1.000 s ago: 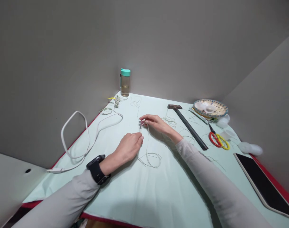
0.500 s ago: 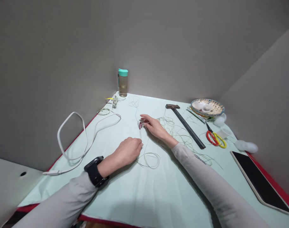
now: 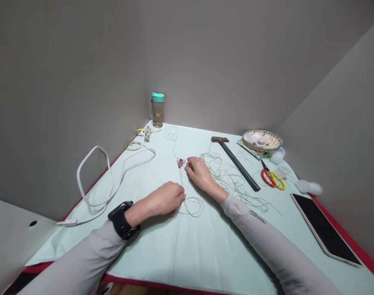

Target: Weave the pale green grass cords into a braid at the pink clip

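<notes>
My left hand (image 3: 165,198) rests knuckles-up on the pale green cloth (image 3: 187,250), fingers curled and pinching a thin pale string (image 3: 191,205) that loops beside it. A black watch (image 3: 121,219) sits on that wrist. My right hand (image 3: 199,172) lies a little farther away, its fingers pinched on a small pink knotted piece (image 3: 180,162) at the string's far end. The string runs taut between the two hands. More loose string (image 3: 230,178) is tangled to the right of my right hand.
A teal-capped bottle (image 3: 157,109) stands in the far corner. A white cable (image 3: 96,180) loops at the left edge. A dark hammer (image 3: 234,162), red-and-yellow scissors (image 3: 271,177), a woven dish (image 3: 261,141) and a tablet (image 3: 323,227) lie to the right.
My right hand has drawn back slightly toward me with the pink piece, its fingers curling tighter. The left hand stays on the string; the view has shifted a little.
</notes>
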Motion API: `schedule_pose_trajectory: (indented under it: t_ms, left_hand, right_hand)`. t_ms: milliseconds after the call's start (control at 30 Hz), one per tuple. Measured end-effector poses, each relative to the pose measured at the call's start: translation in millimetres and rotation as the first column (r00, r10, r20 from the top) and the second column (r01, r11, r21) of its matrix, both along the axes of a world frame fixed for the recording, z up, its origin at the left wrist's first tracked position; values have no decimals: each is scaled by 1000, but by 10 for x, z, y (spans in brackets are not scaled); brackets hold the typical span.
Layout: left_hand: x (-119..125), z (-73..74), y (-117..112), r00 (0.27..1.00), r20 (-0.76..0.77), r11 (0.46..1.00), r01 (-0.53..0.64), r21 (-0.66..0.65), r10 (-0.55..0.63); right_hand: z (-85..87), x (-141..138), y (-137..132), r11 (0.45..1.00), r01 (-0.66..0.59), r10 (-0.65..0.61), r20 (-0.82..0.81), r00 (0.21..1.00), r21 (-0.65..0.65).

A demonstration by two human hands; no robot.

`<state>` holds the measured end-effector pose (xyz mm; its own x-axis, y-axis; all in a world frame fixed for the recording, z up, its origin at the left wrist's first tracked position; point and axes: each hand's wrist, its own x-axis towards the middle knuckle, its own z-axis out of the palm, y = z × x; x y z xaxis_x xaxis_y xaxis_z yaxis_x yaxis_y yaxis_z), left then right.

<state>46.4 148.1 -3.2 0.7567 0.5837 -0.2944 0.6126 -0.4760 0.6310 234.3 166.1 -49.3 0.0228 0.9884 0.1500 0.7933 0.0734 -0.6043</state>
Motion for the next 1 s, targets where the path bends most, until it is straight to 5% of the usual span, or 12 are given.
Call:
schedule_pose_trajectory:
  t_ms: [200, 333, 433, 533, 667, 833, 1000]
  left_hand:
    - [-79, 40, 29, 996, 0, 983, 83, -163, -85]
    - [-94, 46, 36, 996, -9, 965, 87, -248, -92]
    - [-97, 52, 40, 994, -9, 951, 104, -293, -111]
    - [-109, 51, 55, 990, -7, 930, 129, -345, -140]
    - [-129, 31, 95, 985, -12, 892, 149, -428, -170]
    - [-140, 0, 132, 985, -7, 855, 144, -498, -170]
    - [-143, 0, 123, 986, -9, 840, 135, -526, -164]
  right_hand:
    - [250, 158, -207, 980, -130, 113, -115, 987, -153]
    - [613, 370, -362, 859, -364, 275, -277, 921, -359]
    - [957, 508, -337, 800, -448, 342, -311, 887, -398]
    - [1265, 606, -143, 830, -446, 371, -264, 890, -336]
    - [1503, 698, 326, 958, -243, 241, -29, 970, -152]
    - [1461, 676, 976, 993, 8, -29, 186, 982, 115]
    - [1071, 324, 1401, 999, -37, 36, 335, 941, -4]
